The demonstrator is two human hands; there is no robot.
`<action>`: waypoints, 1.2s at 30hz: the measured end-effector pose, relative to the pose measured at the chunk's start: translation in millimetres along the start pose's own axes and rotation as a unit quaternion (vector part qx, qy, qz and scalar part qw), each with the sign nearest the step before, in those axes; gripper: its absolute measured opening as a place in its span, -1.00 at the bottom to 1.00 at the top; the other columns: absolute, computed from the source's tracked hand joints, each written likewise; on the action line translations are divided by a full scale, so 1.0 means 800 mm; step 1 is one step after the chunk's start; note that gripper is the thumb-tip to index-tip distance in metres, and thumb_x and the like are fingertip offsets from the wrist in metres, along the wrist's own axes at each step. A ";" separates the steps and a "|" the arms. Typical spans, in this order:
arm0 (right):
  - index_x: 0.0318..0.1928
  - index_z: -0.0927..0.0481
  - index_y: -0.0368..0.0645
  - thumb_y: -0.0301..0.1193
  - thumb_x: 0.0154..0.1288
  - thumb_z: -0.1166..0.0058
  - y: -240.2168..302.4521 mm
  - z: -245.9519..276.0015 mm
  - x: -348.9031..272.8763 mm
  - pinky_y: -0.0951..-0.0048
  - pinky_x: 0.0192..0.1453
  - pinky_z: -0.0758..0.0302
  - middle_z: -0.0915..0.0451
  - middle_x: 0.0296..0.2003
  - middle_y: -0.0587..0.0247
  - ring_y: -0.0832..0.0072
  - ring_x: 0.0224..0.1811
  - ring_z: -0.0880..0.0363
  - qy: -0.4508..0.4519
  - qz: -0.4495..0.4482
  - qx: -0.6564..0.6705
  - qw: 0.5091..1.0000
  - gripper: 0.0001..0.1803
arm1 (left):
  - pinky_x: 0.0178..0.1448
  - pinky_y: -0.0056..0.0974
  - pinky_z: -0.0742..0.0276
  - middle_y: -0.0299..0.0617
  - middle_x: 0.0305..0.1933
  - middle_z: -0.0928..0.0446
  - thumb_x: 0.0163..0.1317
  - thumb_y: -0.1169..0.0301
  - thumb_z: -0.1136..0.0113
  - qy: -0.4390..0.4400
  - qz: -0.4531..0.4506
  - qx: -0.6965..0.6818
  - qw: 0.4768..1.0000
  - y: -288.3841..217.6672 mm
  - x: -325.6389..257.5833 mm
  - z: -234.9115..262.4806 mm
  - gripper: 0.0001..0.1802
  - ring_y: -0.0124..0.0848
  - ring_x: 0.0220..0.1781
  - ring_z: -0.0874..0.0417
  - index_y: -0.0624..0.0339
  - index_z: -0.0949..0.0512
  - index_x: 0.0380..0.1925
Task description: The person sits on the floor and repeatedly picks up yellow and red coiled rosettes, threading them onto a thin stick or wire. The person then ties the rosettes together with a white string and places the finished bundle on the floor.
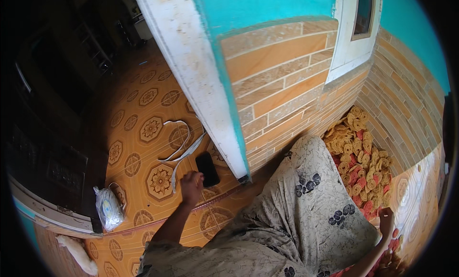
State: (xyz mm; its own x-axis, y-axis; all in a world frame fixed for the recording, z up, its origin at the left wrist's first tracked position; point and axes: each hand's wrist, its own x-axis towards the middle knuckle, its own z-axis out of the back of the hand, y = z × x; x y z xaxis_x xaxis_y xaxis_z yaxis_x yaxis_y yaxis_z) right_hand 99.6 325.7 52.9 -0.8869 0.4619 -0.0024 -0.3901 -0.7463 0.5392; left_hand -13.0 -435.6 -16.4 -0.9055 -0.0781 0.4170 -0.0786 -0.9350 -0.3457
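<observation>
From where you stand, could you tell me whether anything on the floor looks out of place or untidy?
Somewhat. A white cord lies in loose loops on the patterned floor tiles, next to a black phone that the left hand rests beside. A knotted plastic bag sits near the doorstep. By the right hand, yellow and red discs are heaped against the wall.

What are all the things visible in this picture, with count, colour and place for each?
Flat rectangular phone: one, black, on the floor tiles by the door frame, at the left hand's fingertips.
Flat fabric straps: a loose tangle, white, on the floor beyond the phone.
Knotted plastic bag: one, clear with pale contents, on the floor to the left.
Patterned floor tiles: many, orange with brown medallions.
Door frame post: one, white with a teal edge, centre.
Brick-pattern wall tiles: tan and orange, right of the post.
Round crinkled pieces: a heap, yellow and red, along the wall at right.
Printed cloth: one, beige with dark flowers, over the lap.
Left hand: touching the phone.
Right hand: on the heap's edge.
</observation>
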 end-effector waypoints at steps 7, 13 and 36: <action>-0.39 -0.63 -0.30 -0.28 0.09 -0.16 0.036 -0.034 -0.021 0.24 -0.22 -0.50 -0.64 -0.47 0.01 0.19 -0.36 -0.64 0.093 0.015 -0.084 0.992 -0.72 | 0.00 0.04 -0.41 -0.23 -0.16 -0.60 0.18 0.27 -0.21 -0.010 0.251 0.175 0.952 0.162 0.071 -0.068 -0.88 -0.15 -0.11 -0.61 -0.07 -0.63 -0.29; -0.39 -0.62 -0.37 -0.30 0.02 -0.13 0.026 -0.031 -0.026 0.23 -0.24 -0.51 -0.63 -0.49 -0.05 0.19 -0.39 -0.65 0.056 -0.031 -0.093 0.994 -0.69 | 0.13 0.05 -0.32 -0.21 -0.11 -0.59 0.24 0.14 -0.12 0.054 0.290 0.256 0.920 0.201 0.123 -0.093 -0.78 -0.18 -0.03 -0.57 -0.11 -0.65 -0.23; -0.26 -0.64 -0.29 -0.27 0.12 -0.18 0.060 -0.047 -0.005 0.24 -0.16 -0.51 -0.65 -0.36 -0.07 0.15 -0.26 -0.64 0.045 -0.016 -0.060 0.997 -0.69 | -0.12 -0.47 -0.42 -0.34 -0.30 -0.57 0.26 0.40 -0.24 0.628 -0.013 -0.565 0.535 -0.245 0.068 0.020 -0.80 -0.61 -0.23 -0.52 0.23 -0.57 -0.16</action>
State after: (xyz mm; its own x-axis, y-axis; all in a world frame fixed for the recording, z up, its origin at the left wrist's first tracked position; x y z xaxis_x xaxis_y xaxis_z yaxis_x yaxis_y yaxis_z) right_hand 75.3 269.9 46.9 -0.8900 0.4456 -0.0962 -0.4405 -0.7864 0.4330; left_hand -40.0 -262.0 87.8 -0.4075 0.8877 -0.2143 0.3424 -0.0690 -0.9370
